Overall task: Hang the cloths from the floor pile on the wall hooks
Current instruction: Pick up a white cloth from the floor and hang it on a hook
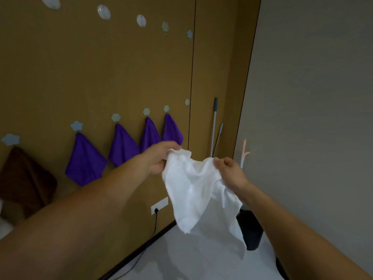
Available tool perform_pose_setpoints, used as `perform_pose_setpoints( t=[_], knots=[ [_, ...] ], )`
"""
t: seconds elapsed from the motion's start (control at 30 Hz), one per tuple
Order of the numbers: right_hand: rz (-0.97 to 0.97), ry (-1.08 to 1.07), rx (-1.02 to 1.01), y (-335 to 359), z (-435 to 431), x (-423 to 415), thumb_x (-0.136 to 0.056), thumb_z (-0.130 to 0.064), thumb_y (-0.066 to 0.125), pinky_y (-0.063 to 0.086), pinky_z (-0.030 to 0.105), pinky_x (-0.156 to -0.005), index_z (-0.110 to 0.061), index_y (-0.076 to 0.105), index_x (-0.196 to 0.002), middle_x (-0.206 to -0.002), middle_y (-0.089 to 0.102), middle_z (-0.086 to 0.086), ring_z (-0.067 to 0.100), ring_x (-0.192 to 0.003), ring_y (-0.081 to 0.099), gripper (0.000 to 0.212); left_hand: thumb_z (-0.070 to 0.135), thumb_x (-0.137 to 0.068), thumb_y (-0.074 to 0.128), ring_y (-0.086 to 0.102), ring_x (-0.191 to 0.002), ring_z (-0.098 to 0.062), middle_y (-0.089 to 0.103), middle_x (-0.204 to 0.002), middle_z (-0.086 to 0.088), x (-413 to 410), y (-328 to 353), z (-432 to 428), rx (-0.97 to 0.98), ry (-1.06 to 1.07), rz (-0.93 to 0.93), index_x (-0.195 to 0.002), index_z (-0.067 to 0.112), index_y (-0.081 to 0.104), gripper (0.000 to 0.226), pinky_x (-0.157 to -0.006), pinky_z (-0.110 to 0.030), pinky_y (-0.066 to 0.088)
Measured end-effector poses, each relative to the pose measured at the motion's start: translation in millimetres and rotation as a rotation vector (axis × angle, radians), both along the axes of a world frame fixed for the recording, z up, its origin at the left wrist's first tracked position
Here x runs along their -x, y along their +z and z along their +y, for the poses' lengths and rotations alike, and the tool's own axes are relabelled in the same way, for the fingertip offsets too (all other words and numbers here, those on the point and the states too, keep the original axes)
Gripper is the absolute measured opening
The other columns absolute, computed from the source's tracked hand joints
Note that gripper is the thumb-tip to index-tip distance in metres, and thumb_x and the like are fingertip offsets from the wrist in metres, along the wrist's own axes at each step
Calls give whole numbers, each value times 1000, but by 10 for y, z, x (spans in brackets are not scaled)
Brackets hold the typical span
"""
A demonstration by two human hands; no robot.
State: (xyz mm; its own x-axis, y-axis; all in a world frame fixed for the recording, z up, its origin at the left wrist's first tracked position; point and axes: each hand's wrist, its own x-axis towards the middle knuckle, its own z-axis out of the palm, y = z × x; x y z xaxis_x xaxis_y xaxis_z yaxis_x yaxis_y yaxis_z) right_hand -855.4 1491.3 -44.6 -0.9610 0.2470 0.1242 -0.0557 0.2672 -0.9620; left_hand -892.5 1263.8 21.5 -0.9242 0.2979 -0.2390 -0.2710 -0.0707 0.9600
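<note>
Head view: both hands hold one white cloth (193,188) in the air in front of a brown wall (90,67). The left hand (159,158) grips the cloth's upper left corner with curled fingers. The right hand (230,170) pinches its upper right edge between thumb and fingers. The rest of the cloth hangs loose below them, above the pale floor (181,259).

Eleven hooks show on the wall, in two rows. The upper row (141,20) has five. The lower row (146,111) has six flower-shaped ones, and five of these carry cloths: four purple cloths (85,158) side by side and one brown cloth (24,178) at the far left.

Two poles (214,126) lean in the corner. Below them one dark bin (251,231) stands on the floor. One white wall socket (159,205) has a black cable (155,223) plugged in.
</note>
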Motion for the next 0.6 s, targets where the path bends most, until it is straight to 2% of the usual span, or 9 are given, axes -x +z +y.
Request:
perform_pose_setpoints(
  t=[0.03, 0.1, 0.17, 0.23, 0.3, 0.37, 0.43, 0.53, 0.6],
  knots=[
    [-6, 44, -7, 13, -24, -11, -82, -49, 69, 50, 25, -51, -16, 61, -84, -74, 68, 0, 11, -58, 66, 34, 9, -80, 65, 68, -90, -29, 67, -104, -22, -5, -24, -29, 25, -20, 22, -110, -4, 63, 33, -74, -37, 55],
    [-95, 188, -64, 7, 13, -63, -64, -48, 85, 54, 24, -54, -14, 64, -94, -80, 74, 0, 14, -67, 71, 49, -2, -78, 63, 60, -107, -35, 52, -132, -21, 44, -40, -85, 43, -2, 70, -137, 4, 41, 64, -81, -42, 53],
    [-231, 329, -199, -17, 98, -125, -49, -42, 93, 58, 29, -63, -16, 65, -100, -88, 75, -1, 17, -78, 73, 64, -7, -76, 58, 55, -110, -32, 38, -144, -9, 49, 20, -139, 51, 50, 131, -149, 16, 27, 83, -81, -41, 53],
    [-330, 428, -332, -70, 181, -177, -44, -36, 95, 60, 36, -77, -20, 66, -103, -96, 74, -2, 19, -87, 72, 68, -8, -75, 54, 53, -104, -27, 36, -145, -5, 61, 97, -186, 90, 129, 184, -150, 18, 26, 84, -74, -35, 51],
    [-386, 500, -402, -132, 265, -235, -47, -31, 94, 58, 40, -86, -23, 67, -105, -102, 74, -3, 19, -95, 70, 65, -9, -72, 51, 55, -104, -30, 46, -136, -10, 95, 135, -245, 154, 238, 218, -141, 9, 42, 72, -73, -35, 52],
    [-404, 510, -415, -206, 364, -261, -52, -27, 91, 57, 40, -88, -22, 69, -105, -104, 74, -2, 19, -98, 69, 58, -9, -73, 49, 58, -94, -31, 58, -107, -15, 137, 158, -302, 254, 343, 251, -108, -1, 59, 38, -73, -34, 49],
    [-394, 417, -429, -273, 467, -264, -60, -21, 85, 58, 38, -84, -16, 70, -100, -99, 74, 2, 20, -94, 70, 43, -6, -79, 50, 56, -85, -30, 55, -89, -16, 166, 146, -363, 341, 417, 270, -94, 0, 57, 18, -68, -33, 45],
    [-401, 250, -457, -340, 613, -266, -75, -16, 77, 57, 29, -67, -14, 68, -83, -85, 71, 5, 20, -79, 68, 13, -3, -82, 50, 53, -78, -26, 52, -81, -13, 218, 108, -402, 396, 457, 302, -84, -1, 55, 6, -60, -30, 41],
    [-425, 210, -465, -334, 685, -290, -77, -21, 76, 55, 28, -65, -14, 67, -81, -83, 70, 3, 17, -77, 67, 11, -4, -80, 50, 48, -68, -22, 47, -72, -10, 234, 70, -394, 413, 456, 297, -70, 2, 49, 12, -54, -27, 37]
  ],
)
